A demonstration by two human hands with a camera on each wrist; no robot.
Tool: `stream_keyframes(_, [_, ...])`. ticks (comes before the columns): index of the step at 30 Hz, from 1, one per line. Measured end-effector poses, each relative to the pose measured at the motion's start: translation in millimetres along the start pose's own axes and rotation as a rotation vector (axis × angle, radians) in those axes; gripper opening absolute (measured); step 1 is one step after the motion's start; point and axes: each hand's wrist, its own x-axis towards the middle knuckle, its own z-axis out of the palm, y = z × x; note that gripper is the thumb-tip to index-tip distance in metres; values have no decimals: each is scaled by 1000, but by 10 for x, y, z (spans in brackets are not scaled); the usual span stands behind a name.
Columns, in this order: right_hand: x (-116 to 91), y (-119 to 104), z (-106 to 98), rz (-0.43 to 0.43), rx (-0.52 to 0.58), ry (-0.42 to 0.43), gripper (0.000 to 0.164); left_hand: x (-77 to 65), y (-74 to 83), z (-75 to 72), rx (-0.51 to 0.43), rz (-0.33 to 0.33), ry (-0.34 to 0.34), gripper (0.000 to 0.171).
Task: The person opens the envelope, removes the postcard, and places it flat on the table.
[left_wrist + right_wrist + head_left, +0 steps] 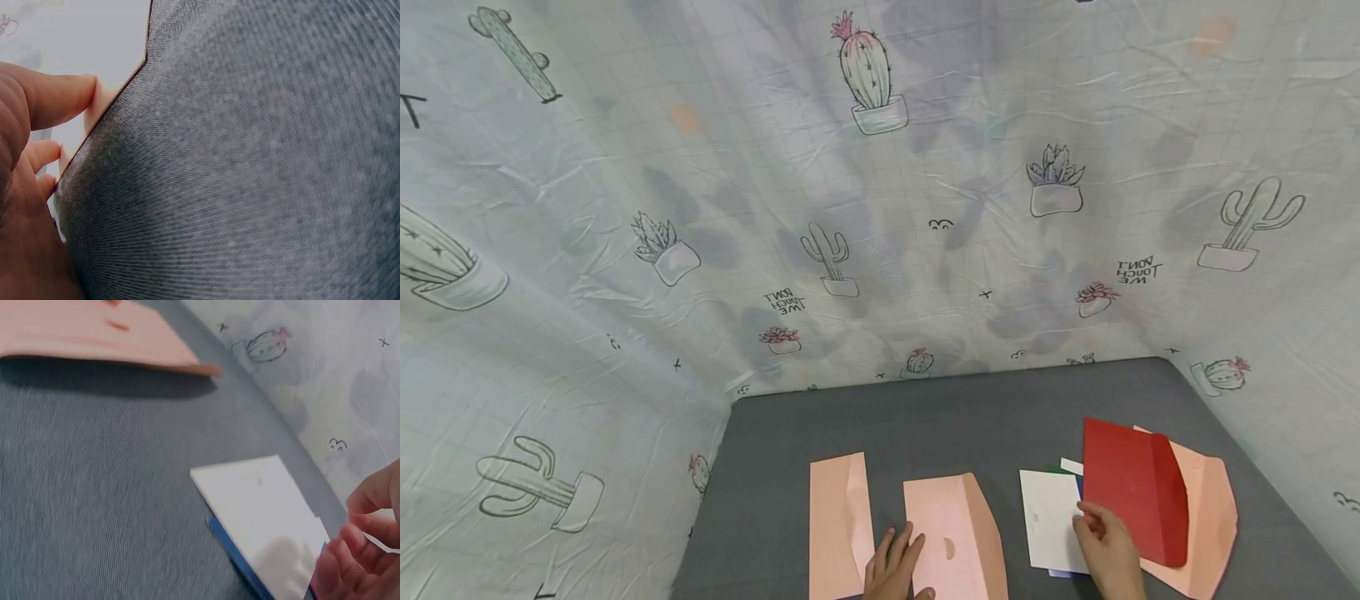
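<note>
My left hand [891,568] rests at the left edge of a pink envelope [943,525], its flap on the right side and a small crescent mark on its front. In the left wrist view the thumb [62,97] lies against the envelope's edge. Over the right edge of a white card [1052,521] hovers my right hand [1105,546], its fingers loosely bent, with nothing visible between them. The right wrist view shows the card [259,500] on top of a blue piece [234,547], the fingertips overlapping its edge.
Another pink envelope [835,525] lies on the left of the dark grey table [940,425]. To the right, a red envelope [1123,475] partly covers a third pink envelope [1210,508]. Sheeting with printed cacti [880,208] hangs around the table.
</note>
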Motion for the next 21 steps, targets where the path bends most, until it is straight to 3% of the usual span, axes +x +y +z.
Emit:
stream_keyframes(3, [-5, -26, 30, 7, 95, -37, 40, -1, 5, -10, -4, 3, -2, 70])
stream_keyframes(6, [5, -31, 61, 19, 183, -126, 44, -3, 13, -22, -12, 1, -7, 70])
stream_keyframes(10, [-9, -55, 138, 17, 234, -227, 48, -8, 23, -32, -9, 1, -7, 69])
stream_keyframes(21, [-153, -143, 414, -27, 284, -299, 43, -13, 29, -17, 30, -2, 2, 68])
